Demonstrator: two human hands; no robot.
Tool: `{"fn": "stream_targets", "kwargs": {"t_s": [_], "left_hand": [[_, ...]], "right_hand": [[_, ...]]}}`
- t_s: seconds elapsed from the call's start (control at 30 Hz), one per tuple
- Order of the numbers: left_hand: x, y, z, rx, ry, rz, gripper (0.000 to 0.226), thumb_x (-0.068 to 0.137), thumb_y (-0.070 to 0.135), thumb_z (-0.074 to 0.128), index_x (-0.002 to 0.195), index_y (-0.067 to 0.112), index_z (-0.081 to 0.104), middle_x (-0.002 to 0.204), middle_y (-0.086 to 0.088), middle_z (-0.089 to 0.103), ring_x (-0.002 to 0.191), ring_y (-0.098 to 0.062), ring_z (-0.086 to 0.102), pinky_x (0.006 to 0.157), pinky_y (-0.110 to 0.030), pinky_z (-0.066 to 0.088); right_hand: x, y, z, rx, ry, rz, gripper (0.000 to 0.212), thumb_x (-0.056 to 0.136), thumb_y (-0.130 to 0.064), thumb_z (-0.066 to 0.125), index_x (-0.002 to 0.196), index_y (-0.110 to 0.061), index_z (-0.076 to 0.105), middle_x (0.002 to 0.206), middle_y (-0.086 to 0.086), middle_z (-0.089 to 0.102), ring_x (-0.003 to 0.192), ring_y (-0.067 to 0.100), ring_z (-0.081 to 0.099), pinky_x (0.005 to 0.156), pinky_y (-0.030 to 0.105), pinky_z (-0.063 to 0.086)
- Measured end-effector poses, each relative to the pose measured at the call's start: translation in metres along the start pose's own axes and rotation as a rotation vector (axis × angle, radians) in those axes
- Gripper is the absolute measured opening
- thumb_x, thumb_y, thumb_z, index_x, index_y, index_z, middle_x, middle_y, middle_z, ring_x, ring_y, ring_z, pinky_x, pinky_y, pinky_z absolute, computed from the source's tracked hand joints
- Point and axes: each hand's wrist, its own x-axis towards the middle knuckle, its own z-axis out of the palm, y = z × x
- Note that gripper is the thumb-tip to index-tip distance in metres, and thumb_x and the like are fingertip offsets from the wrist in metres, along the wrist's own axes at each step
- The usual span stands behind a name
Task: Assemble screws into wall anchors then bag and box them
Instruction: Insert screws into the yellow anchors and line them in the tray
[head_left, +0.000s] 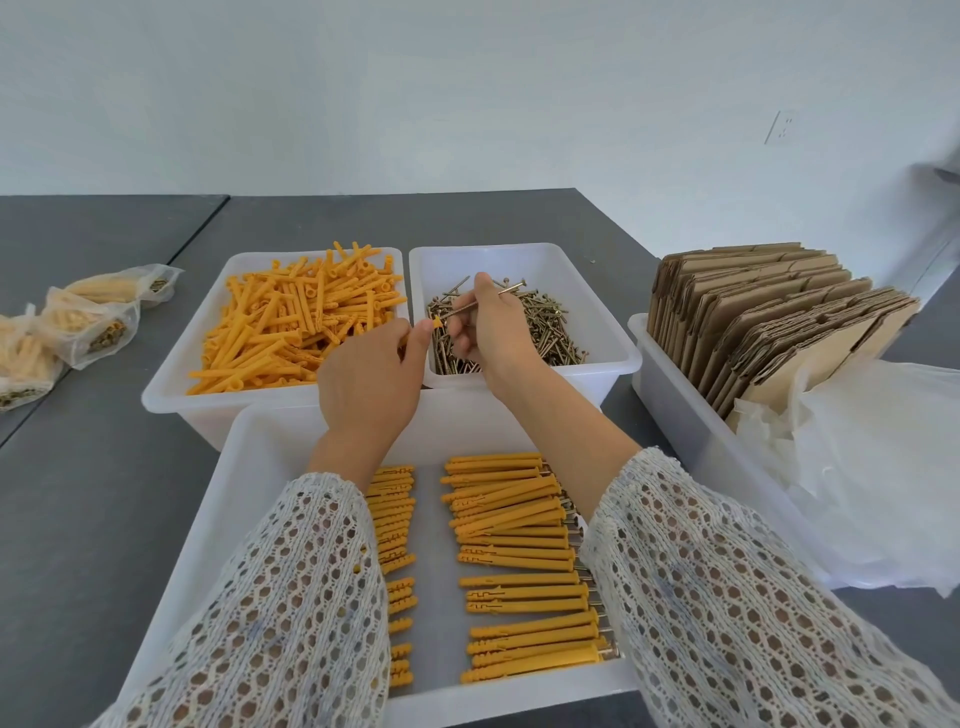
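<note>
From the head camera, the left hand (370, 375) curls round a single orange wall anchor (438, 323), of which only the open end shows past the fingertips. The right hand (485, 325) pinches a long brass-coloured screw (480, 303) between thumb and fingers, its point meeting the anchor's mouth and its head slanting up to the right. Both hands hover above the gap between two white bins at the back of the grey table (93, 483).

The left bin (171, 369) holds a loose heap of orange anchors (296, 322); the right bin (613, 358) holds a tangle of loose screws (550, 332) — the right hand hangs directly over them.

Nearest the person sits a larger white tray (244, 499), partly hidden under both white open-knit sleeves (727, 597). In it lie two columns of assembled anchors (514, 545), laid sideways with screw heads poking out on the right.

To the right, another white bin (675, 410) carries a row of flattened cardboard boxes (769, 312) standing on edge, with a pile of clear plastic bags (872, 467) slumped in front. Far left on the table lie several filled bags (88, 322) of anchors and screws.
</note>
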Motion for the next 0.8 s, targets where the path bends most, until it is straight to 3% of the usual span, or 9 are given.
{"fn": "stream_targets", "kwargs": {"t_s": [0.27, 0.37, 0.43, 0.53, 0.63, 0.73, 0.8], "left_hand": [[0.001, 0.000, 0.001, -0.028, 0.006, -0.031, 0.055, 0.104, 0.050, 0.032, 0.062, 0.016, 0.044, 0.053, 0.002, 0.044, 0.047, -0.016, 0.039, 0.045, -0.029, 0.023], [0.004, 0.001, -0.001, -0.123, 0.011, -0.091, 0.055, 0.105, 0.050, 0.029, 0.070, 0.018, 0.057, 0.057, 0.003, 0.052, 0.053, -0.016, 0.049, 0.046, -0.030, 0.029], [0.005, 0.005, -0.005, -0.245, 0.023, -0.129, 0.053, 0.106, 0.047, 0.031, 0.066, 0.022, 0.054, 0.055, 0.006, 0.047, 0.051, -0.012, 0.043, 0.048, -0.029, 0.025], [0.011, 0.007, -0.010, -0.520, 0.068, -0.157, 0.057, 0.107, 0.040, 0.033, 0.065, 0.003, 0.044, 0.057, -0.005, 0.037, 0.053, -0.017, 0.032, 0.055, -0.031, 0.024], [0.014, 0.007, -0.013, -0.746, 0.018, -0.153, 0.050, 0.109, 0.029, 0.031, 0.074, -0.003, 0.046, 0.059, -0.011, 0.039, 0.053, -0.022, 0.038, 0.054, -0.033, 0.033], [0.015, 0.016, -0.017, -0.840, -0.162, -0.165, 0.033, 0.109, 0.017, 0.031, 0.091, 0.005, 0.056, 0.061, -0.005, 0.055, 0.056, -0.016, 0.060, 0.060, -0.032, 0.052], [0.017, 0.022, -0.022, -0.936, -0.357, -0.154, 0.025, 0.108, 0.012, 0.035, 0.103, 0.009, 0.059, 0.070, -0.006, 0.067, 0.075, -0.015, 0.072, 0.072, -0.027, 0.058]], "right_hand": [[-0.001, 0.004, 0.004, -0.292, -0.159, -0.101, 0.038, 0.106, -0.029, 0.032, 0.083, -0.007, 0.051, 0.058, 0.005, 0.049, 0.042, 0.014, 0.038, 0.046, 0.025, 0.035], [-0.002, 0.010, 0.007, -0.555, -0.279, -0.221, 0.048, 0.107, -0.040, 0.027, 0.091, -0.006, 0.057, 0.067, 0.009, 0.060, 0.044, 0.008, 0.045, 0.052, 0.024, 0.037], [-0.001, 0.013, 0.007, -0.605, -0.327, -0.273, 0.055, 0.105, -0.049, 0.024, 0.096, -0.008, 0.060, 0.067, 0.007, 0.062, 0.045, 0.004, 0.047, 0.053, 0.023, 0.039], [0.007, 0.009, 0.003, -0.451, -0.214, -0.202, 0.062, 0.101, -0.059, 0.020, 0.103, -0.011, 0.060, 0.059, 0.002, 0.061, 0.043, 0.010, 0.046, 0.047, 0.022, 0.041], [0.020, 0.006, -0.006, -0.225, -0.007, -0.098, 0.065, 0.102, -0.058, 0.018, 0.090, -0.011, 0.060, 0.050, 0.001, 0.055, 0.037, 0.012, 0.041, 0.042, 0.020, 0.036], [0.027, 0.003, -0.019, 0.027, 0.155, 0.014, 0.062, 0.104, -0.052, 0.020, 0.085, -0.008, 0.059, 0.053, 0.002, 0.051, 0.039, 0.012, 0.039, 0.043, 0.022, 0.034], [0.031, 0.000, -0.027, 0.172, 0.202, 0.090, 0.057, 0.105, -0.046, 0.022, 0.084, -0.006, 0.057, 0.057, 0.004, 0.048, 0.042, 0.014, 0.037, 0.045, 0.023, 0.033]]}}
